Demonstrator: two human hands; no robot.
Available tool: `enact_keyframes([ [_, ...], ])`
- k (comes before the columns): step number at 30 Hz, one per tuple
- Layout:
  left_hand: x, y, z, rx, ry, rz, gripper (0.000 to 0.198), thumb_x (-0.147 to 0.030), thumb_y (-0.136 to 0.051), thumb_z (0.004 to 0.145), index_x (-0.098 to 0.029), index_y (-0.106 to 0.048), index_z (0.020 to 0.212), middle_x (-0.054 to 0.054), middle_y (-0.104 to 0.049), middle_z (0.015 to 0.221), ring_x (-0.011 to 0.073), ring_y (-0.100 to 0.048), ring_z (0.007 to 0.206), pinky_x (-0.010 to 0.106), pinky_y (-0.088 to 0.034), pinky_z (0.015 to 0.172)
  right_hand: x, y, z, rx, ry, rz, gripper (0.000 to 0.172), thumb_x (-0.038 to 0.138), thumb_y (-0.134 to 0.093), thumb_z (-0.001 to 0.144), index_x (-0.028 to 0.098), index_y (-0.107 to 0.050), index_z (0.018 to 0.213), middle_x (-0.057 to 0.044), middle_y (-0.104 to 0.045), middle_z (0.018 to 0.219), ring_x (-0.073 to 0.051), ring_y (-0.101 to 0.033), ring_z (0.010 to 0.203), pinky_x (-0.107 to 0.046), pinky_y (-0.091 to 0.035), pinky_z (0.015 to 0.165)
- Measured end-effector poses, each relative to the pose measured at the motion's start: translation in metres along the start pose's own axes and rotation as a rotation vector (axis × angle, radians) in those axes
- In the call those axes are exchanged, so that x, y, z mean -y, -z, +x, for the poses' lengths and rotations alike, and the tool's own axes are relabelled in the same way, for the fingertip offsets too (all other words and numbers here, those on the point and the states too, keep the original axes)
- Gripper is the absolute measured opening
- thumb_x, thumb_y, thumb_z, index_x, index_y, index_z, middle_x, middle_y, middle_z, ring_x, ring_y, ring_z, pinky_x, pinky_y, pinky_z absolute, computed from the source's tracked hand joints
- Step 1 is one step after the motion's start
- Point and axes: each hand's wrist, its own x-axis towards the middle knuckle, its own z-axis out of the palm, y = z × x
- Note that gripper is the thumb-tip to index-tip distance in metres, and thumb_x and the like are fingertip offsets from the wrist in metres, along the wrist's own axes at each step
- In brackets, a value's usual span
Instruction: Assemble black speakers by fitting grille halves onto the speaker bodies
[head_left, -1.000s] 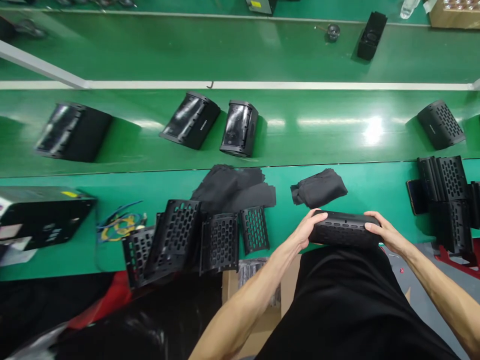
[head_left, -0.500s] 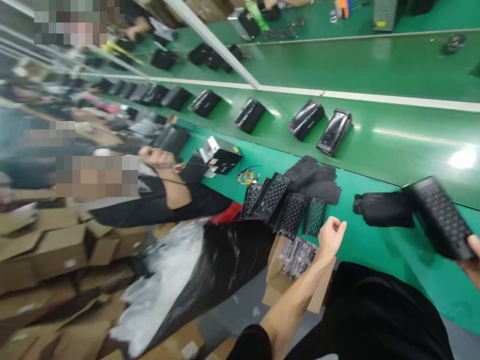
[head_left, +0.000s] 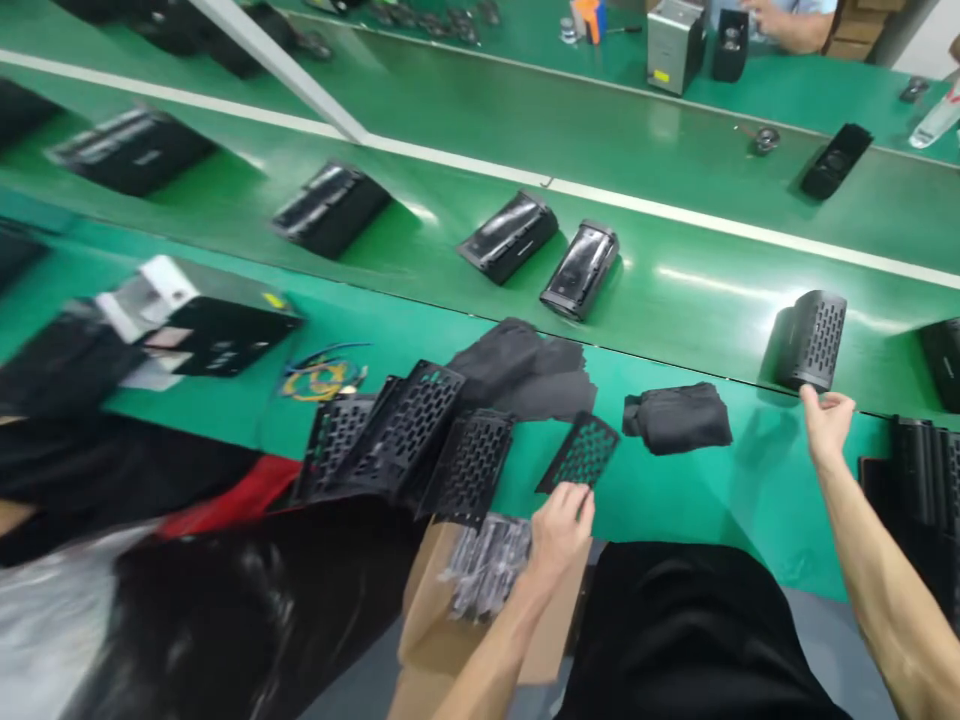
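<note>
My left hand point(head_left: 561, 525) pinches the lower edge of a black perforated grille panel point(head_left: 587, 452), tilted over the green table point(head_left: 664, 505). At the belt's near edge, my right hand point(head_left: 829, 425) grips the bottom end of a black speaker housing point(head_left: 817, 340) with a slotted front; some of its fingers are hidden. More black grille panels point(head_left: 469, 462) lie left of my left hand. Behind them is a spread of black cloth pieces point(head_left: 517, 370). A stack of black cloth pieces point(head_left: 679, 418) rests between my two hands.
Several glossy black housings point(head_left: 581, 270) stand along the green belt point(head_left: 675, 265). An open cardboard box point(head_left: 427, 610) with plastic-wrapped pieces sits below the table edge. Dark housings point(head_left: 922, 470) are stacked at right. Far across, another person's arm point(head_left: 799, 25) shows beside a grey box point(head_left: 675, 45).
My view has swung right. My left hand, empty before, has taken hold of a grille panel. My right hand has carried the speaker housing forward to the belt's edge.
</note>
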Motion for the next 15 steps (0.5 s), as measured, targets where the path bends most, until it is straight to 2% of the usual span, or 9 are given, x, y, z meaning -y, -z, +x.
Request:
enact_keyframes([
  [2,-0.018,-0.015,-0.005,0.144,-0.230,-0.040,0.029,-0.030,-0.046,0.102,-0.024,-0.071,0.090,0.010,-0.066,0.089,0.0261,-0.063,0.088,0.038,-0.049,0.083,-0.013,-0.014,-0.030,0.053,0.077,-0.138,0.061,0.072,-0.080,0.067,0.022,-0.059,0.095,-0.006,-0.065,0.090,-0.026,-0.061,0.087,-0.047,-0.052,0.091],
  [4,-0.035,-0.035,-0.002,0.297,-0.444,-0.075,0.025,-0.026,-0.049,0.100,-0.025,-0.071,0.087,0.009,-0.065,0.087,0.0245,-0.061,0.085,0.036,-0.049,0.082,-0.024,-0.036,-0.055,0.137,0.127,-0.245,0.055,0.068,-0.082,0.066,0.023,-0.061,0.089,-0.005,-0.065,0.087,-0.026,-0.060,0.085,-0.043,-0.051,0.089],
  [7,-0.055,-0.067,0.013,0.471,-0.628,-0.119,0.017,-0.022,-0.056,0.095,-0.024,-0.067,0.082,0.007,-0.062,0.084,0.0233,-0.058,0.084,0.035,-0.049,0.082,-0.031,-0.064,-0.073,0.239,0.164,-0.348,0.040,0.059,-0.080,0.073,0.024,-0.062,0.080,-0.004,-0.065,0.086,-0.024,-0.060,0.082,-0.038,-0.049,0.082],
  [9,-0.060,-0.081,0.022,0.544,-0.676,-0.151,0.016,-0.020,-0.058,0.094,-0.023,-0.064,0.079,0.007,-0.059,0.082,0.0234,-0.056,0.084,0.035,-0.049,0.083,-0.030,-0.070,-0.074,0.285,0.179,-0.379,0.032,0.052,-0.076,0.080,0.024,-0.061,0.074,-0.004,-0.064,0.085,-0.023,-0.060,0.081,-0.035,-0.047,0.079],
  [11,-0.062,-0.087,0.027,0.574,-0.673,-0.199,0.017,-0.023,-0.061,0.094,-0.022,-0.062,0.076,0.006,-0.059,0.080,0.0238,-0.056,0.085,0.036,-0.049,0.085,-0.025,-0.065,-0.070,0.319,0.192,-0.378,0.028,0.048,-0.072,0.083,0.024,-0.061,0.071,-0.004,-0.062,0.082,-0.023,-0.061,0.081,-0.035,-0.046,0.079],
  [13,-0.063,-0.087,0.027,0.569,-0.634,-0.270,0.018,-0.033,-0.073,0.088,-0.023,-0.063,0.077,0.006,-0.060,0.083,0.0246,-0.057,0.087,0.037,-0.049,0.089,-0.020,-0.056,-0.068,0.350,0.203,-0.344,0.027,0.047,-0.071,0.081,0.024,-0.060,0.070,-0.004,-0.062,0.083,-0.024,-0.061,0.084,-0.037,-0.047,0.082],
  [15,-0.064,-0.083,0.027,0.523,-0.554,-0.357,0.028,-0.044,-0.085,0.078,-0.023,-0.067,0.084,0.007,-0.064,0.089,0.0265,-0.058,0.091,0.041,-0.049,0.094,-0.015,-0.047,-0.069,0.390,0.208,-0.273,0.030,0.048,-0.073,0.075,0.024,-0.057,0.068,-0.006,-0.064,0.090,-0.026,-0.062,0.091,-0.040,-0.048,0.087],
])
